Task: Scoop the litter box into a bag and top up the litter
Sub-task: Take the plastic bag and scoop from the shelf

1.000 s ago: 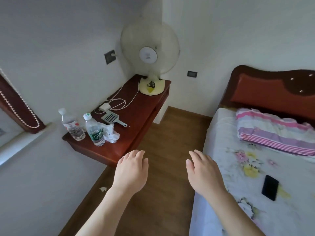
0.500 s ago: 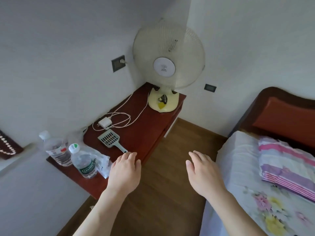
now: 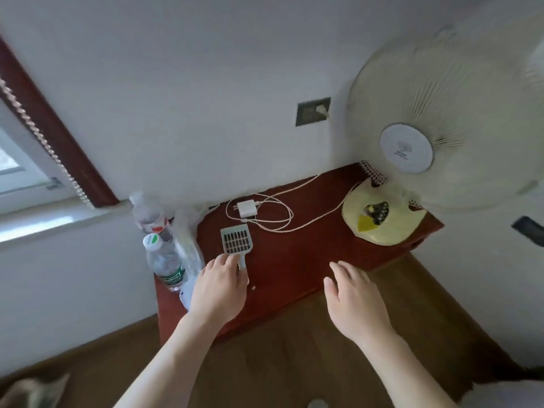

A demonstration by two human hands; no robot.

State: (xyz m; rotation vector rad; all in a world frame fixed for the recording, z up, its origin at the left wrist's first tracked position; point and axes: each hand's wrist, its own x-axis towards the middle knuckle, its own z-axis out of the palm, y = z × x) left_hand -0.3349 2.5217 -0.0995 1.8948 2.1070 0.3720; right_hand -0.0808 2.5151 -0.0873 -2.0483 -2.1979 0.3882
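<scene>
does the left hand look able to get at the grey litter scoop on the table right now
Probably yes: the left hand is at the handle of the grey slotted plastic litter scoop; nothing lies on it, and the clear plastic water bottle stands off to the side.

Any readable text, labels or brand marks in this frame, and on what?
"estbon", partly visible: green label of the nearer water bottle.
Print on its cap: blurred, unreadable.
Red label on the farther bottle: unreadable.
Fan hub badge: logo and small print, too small to read.
</scene>
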